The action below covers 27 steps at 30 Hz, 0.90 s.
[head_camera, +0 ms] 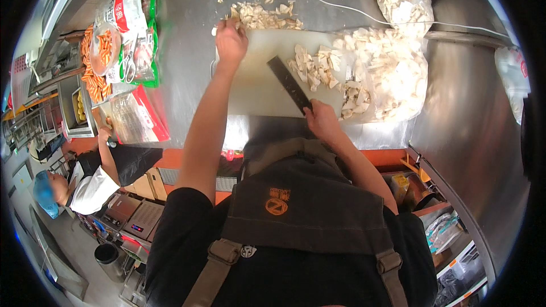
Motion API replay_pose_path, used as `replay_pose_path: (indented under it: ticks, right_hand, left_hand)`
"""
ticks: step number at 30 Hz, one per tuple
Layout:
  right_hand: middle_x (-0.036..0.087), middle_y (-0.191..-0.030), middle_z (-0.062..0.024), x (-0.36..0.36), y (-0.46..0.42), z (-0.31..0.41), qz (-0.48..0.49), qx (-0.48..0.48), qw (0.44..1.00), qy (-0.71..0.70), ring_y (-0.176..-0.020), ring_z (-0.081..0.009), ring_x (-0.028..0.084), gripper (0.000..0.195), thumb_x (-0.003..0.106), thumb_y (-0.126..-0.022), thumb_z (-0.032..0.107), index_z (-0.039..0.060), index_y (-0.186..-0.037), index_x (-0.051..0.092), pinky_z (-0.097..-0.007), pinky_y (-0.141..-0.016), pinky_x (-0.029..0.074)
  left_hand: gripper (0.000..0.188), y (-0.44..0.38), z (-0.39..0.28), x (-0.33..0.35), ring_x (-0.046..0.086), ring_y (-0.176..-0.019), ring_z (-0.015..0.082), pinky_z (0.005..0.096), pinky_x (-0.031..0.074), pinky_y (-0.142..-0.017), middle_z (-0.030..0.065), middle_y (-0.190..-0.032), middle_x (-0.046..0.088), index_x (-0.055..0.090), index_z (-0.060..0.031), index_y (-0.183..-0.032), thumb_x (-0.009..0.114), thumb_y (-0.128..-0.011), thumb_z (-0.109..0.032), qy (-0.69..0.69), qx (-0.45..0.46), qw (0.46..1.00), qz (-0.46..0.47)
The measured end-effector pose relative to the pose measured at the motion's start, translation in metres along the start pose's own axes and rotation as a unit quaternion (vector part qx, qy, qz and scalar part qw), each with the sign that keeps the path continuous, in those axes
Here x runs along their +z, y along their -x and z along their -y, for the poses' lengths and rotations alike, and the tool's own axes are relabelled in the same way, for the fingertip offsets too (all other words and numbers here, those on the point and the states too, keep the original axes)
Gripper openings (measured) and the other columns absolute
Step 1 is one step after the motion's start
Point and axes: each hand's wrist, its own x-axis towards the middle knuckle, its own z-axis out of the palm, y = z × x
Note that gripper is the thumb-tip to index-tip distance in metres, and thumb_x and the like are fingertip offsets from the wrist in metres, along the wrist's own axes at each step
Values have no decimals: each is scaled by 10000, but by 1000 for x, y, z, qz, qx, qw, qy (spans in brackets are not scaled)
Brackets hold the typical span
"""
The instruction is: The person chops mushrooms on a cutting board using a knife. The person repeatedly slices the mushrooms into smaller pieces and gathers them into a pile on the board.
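Observation:
In the head view my right hand (322,120) grips the handle of a broad dark-bladed kitchen knife (291,85). Its blade lies over a white cutting board (256,81), pointing to the far left. My left hand (231,42) is at the board's far left corner, fingers bent down beside a pile of small chopped cream-coloured food pieces (262,16). Whether the fingers hold any pieces is hidden. Larger pale pieces (315,66) lie on the right part of the board. Against its right edge, more of them spill from a clear plastic bag (392,76).
A second filled plastic bag (403,2) stands far right, with a white cable (349,7) crossing the steel table (183,51). At left are food packages (128,13), scissors (129,62) and a plastic bowl (105,51). A co-worker (89,183) in a blue cap works at the left.

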Motion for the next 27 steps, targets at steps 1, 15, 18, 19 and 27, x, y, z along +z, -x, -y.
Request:
replay_pose_path:
  ticks: [1, 15, 18, 19, 27]
  right_hand:
    - [640, -855, -292, 1, 0, 3, 17, 0, 1000, -11, -832, -517, 620, 171, 637, -943, 128, -28, -921, 573, -579, -742, 489]
    - [647, -850, -304, 28, -23, -14, 32, 19, 999, -9, -849, -516, 621, 210, 634, -937, 169, -37, -934, 592, -583, -776, 491]
    - [653, -851, -304, 14, -15, -26, 17, 63, 998, -1, -857, -517, 620, 223, 654, -935, 182, -36, -939, 604, -582, -772, 488]
    - [653, -848, -303, 10, -13, -30, 8, 70, 998, -1, -857, -517, 619, 224, 661, -931, 183, -35, -935, 607, -581, -768, 486]
    - [648, -825, -309, -3, -8, -52, -50, 71, 996, 0, -837, -525, 618, 226, 681, -921, 173, -43, -916, 613, -584, -745, 481]
  left_hand:
    - [374, -20, -6, 1, 620, -1132, 402, 474, 540, -918, 169, -1093, 702, 677, -87, -1218, 707, -859, -185, -22, -21, 998, 49]
    - [353, -110, 5, 50, 627, -1192, 345, 435, 544, -955, 152, -1204, 693, 701, -176, -1204, 702, -865, -272, -125, 14, 966, 227]
    - [256, -109, 30, 30, 712, -941, 323, 416, 559, -847, 182, -894, 734, 739, -99, -1056, 722, -828, -215, -5, -50, 986, 159]
    - [244, -106, 33, 22, 713, -887, 323, 415, 559, -819, 181, -876, 732, 739, -82, -1032, 725, -817, -197, 22, -68, 988, 139]
    - [256, 37, -40, -34, 669, -968, 367, 437, 550, -856, 204, -999, 665, 712, -32, -1033, 696, -778, -16, 113, 108, 956, 248]
